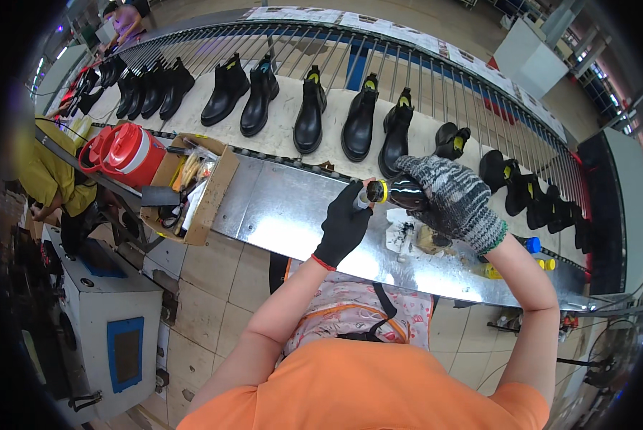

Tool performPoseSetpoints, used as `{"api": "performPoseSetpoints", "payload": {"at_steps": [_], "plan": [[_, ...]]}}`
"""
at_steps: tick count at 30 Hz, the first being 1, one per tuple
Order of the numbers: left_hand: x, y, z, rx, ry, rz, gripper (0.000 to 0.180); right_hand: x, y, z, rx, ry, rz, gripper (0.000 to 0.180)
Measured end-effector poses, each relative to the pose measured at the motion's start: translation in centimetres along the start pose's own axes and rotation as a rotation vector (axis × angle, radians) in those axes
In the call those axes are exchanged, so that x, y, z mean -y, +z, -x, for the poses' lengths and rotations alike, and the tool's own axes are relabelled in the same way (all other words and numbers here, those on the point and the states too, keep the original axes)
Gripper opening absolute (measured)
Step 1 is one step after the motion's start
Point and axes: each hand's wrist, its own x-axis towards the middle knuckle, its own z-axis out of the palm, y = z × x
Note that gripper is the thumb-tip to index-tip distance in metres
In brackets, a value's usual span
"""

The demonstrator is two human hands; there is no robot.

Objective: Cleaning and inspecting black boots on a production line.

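My right hand [454, 201], in a grey-and-black knit glove, is closed around a dark, shiny bottle [405, 193] with a yellow ring at its neck. The bottle lies tilted on its side, its neck toward my left. My left hand [344, 223], in a black glove with a red cuff, grips a small pale, translucent piece [362, 199] right by the bottle neck; its exact kind is unclear. Both hands are over the metal bench [286, 208]. Beneath my right hand are a stained white pad [400, 233] and a brownish lump [432, 241]. A black ankle boot [396, 136] stands just beyond my hands.
Several black boots [308, 118] line the pale conveyor belt [282, 107], with a metal rod rack [422, 72] behind. At left are a cardboard box [217, 183] of tools and a red jug [126, 154]. Blue-capped [532, 245] and yellow-capped bottles stand right. Co-workers [45, 168] work at left.
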Motion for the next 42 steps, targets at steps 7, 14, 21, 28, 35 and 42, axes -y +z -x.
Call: {"api": "performPoseSetpoints", "payload": {"at_steps": [7, 14, 21, 28, 35, 42], "plan": [[-0.4, 1.0, 0.2, 0.013, -0.120, -0.005, 0.041, 0.1, -0.6, 0.5, -0.004, 0.012, 0.064, 0.048], [0.1, 1.1, 0.3, -0.023, -0.047, 0.030, 0.045, 0.2, -0.9, 0.4, -0.034, -0.014, 0.080, 0.042], [-0.2, 0.8, -0.1, -0.032, 0.036, -0.008, 0.042, 0.2, -0.6, 0.0, -0.012, 0.008, 0.067, 0.050], [1.2, 1.2, -0.2, -0.053, 0.100, 0.029, 0.041, 0.3, -0.8, -0.2, -0.059, -0.026, 0.076, 0.037], [0.2, 0.9, 0.0, -0.040, -0.063, 0.010, 0.038, 0.3, -1.2, -0.4, -0.078, -0.054, 0.116, 0.036], [1.1, 1.1, 0.3, -0.088, -0.047, -0.030, 0.038, 0.9, -1.8, -0.9, -0.058, -0.037, 0.140, 0.036]]}}
